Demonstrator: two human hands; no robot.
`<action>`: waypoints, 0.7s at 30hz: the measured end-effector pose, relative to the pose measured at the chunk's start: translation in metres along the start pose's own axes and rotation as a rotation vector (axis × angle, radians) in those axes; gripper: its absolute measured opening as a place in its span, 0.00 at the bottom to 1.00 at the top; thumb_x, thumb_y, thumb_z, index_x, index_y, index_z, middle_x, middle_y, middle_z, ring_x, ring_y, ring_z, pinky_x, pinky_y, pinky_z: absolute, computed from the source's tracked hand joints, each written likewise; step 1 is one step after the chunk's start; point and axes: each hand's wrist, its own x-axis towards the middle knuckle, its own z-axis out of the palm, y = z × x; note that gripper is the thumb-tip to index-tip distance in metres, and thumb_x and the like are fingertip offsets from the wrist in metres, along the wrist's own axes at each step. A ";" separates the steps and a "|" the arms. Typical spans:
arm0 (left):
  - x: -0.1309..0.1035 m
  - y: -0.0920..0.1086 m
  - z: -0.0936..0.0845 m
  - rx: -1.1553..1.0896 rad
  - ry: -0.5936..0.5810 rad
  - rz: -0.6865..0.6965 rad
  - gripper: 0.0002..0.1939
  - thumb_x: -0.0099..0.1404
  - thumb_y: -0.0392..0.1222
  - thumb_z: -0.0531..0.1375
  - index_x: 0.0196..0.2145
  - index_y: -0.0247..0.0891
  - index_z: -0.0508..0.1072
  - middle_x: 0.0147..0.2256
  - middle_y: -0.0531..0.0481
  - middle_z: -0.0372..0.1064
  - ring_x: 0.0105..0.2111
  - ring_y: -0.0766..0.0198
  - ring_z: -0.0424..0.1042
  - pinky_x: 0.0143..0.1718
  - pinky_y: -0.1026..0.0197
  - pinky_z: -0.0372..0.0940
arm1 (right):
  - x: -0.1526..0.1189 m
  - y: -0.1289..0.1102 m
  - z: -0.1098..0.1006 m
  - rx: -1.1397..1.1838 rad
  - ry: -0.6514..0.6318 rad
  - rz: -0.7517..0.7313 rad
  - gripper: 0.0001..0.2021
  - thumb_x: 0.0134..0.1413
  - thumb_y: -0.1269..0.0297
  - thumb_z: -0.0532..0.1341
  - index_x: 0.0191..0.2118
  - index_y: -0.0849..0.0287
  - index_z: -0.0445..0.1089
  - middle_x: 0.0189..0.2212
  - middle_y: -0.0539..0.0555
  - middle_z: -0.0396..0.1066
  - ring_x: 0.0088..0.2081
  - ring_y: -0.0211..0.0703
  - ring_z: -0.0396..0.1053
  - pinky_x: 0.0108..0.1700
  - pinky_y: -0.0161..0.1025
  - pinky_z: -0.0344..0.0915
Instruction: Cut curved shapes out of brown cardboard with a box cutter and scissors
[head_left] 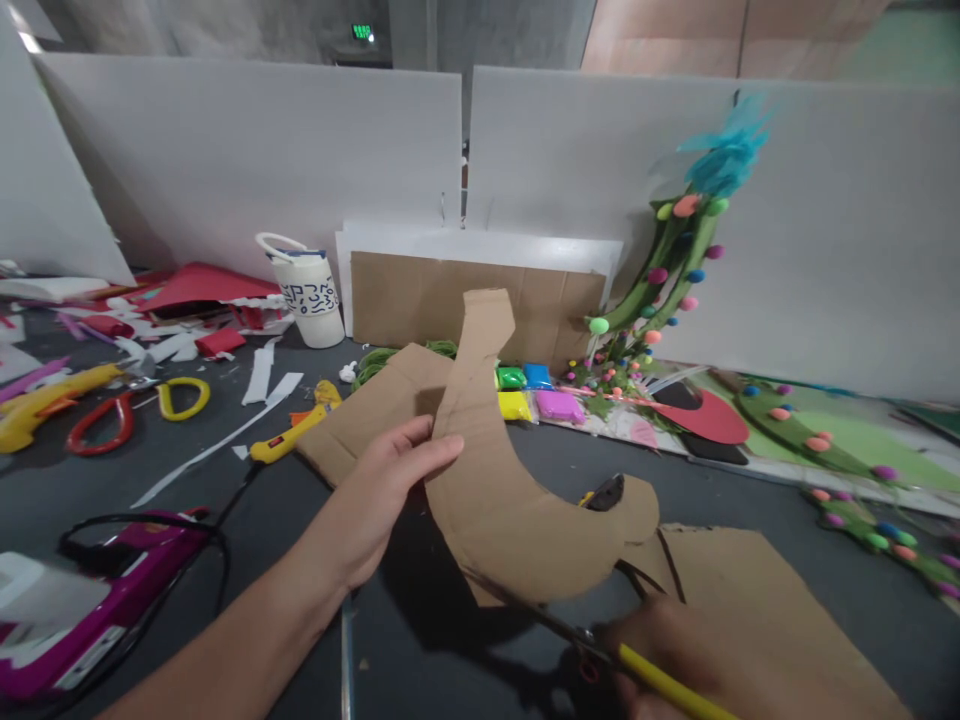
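In the head view, my left hand (382, 490) pinches a curved, crescent-shaped piece of cardboard (517, 500) between thumb and fingers at its left side. The piece stands tilted, with a squared upper end and a rounded lower right end. My right hand (667, 650), blurred by motion, grips scissors (645, 670) with a yellow handle. Their dark blades reach left along the cardboard's lower edge. Another flat cardboard piece (750, 580) lies to the right, partly under my right hand. A further cardboard piece (375, 410) lies behind my left hand.
Left are a yellow glue gun (292, 435), red-and-yellow-handled scissors (112, 420), paper scraps, a purple power strip (97, 600) and a white tumbler (311, 295). Coloured clay packets (559, 405) lie behind the cardboard. A green pompom-covered decoration (660, 260) stands right. White panels (247, 150) border the back.
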 end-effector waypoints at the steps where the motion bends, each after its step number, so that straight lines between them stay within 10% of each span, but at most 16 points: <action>1: 0.001 0.000 -0.001 0.005 0.010 0.008 0.07 0.61 0.42 0.65 0.37 0.40 0.78 0.33 0.51 0.78 0.30 0.66 0.74 0.32 0.67 0.66 | 0.000 0.000 0.000 -0.005 -0.021 0.007 0.27 0.53 0.35 0.54 0.30 0.57 0.69 0.24 0.51 0.64 0.24 0.39 0.59 0.20 0.31 0.53; 8: 0.001 -0.001 0.003 -0.010 0.068 0.081 0.11 0.58 0.43 0.66 0.40 0.40 0.78 0.36 0.51 0.78 0.33 0.64 0.75 0.37 0.65 0.66 | -0.005 -0.001 -0.003 -0.015 -0.090 0.128 0.31 0.53 0.33 0.51 0.41 0.58 0.71 0.37 0.59 0.71 0.36 0.50 0.67 0.36 0.43 0.65; 14: -0.002 -0.004 0.006 0.028 0.040 0.069 0.07 0.59 0.44 0.66 0.35 0.39 0.77 0.33 0.51 0.78 0.30 0.65 0.74 0.33 0.66 0.66 | -0.002 -0.003 -0.005 -0.007 -0.150 0.050 0.36 0.49 0.28 0.49 0.37 0.60 0.71 0.31 0.54 0.69 0.29 0.42 0.61 0.30 0.38 0.59; 21: -0.001 -0.006 0.006 0.042 0.046 0.045 0.06 0.58 0.43 0.66 0.29 0.39 0.75 0.29 0.53 0.76 0.28 0.66 0.72 0.31 0.67 0.65 | 0.003 -0.010 -0.004 0.033 -0.076 0.092 0.18 0.47 0.47 0.62 0.37 0.57 0.74 0.32 0.53 0.71 0.33 0.46 0.67 0.35 0.40 0.66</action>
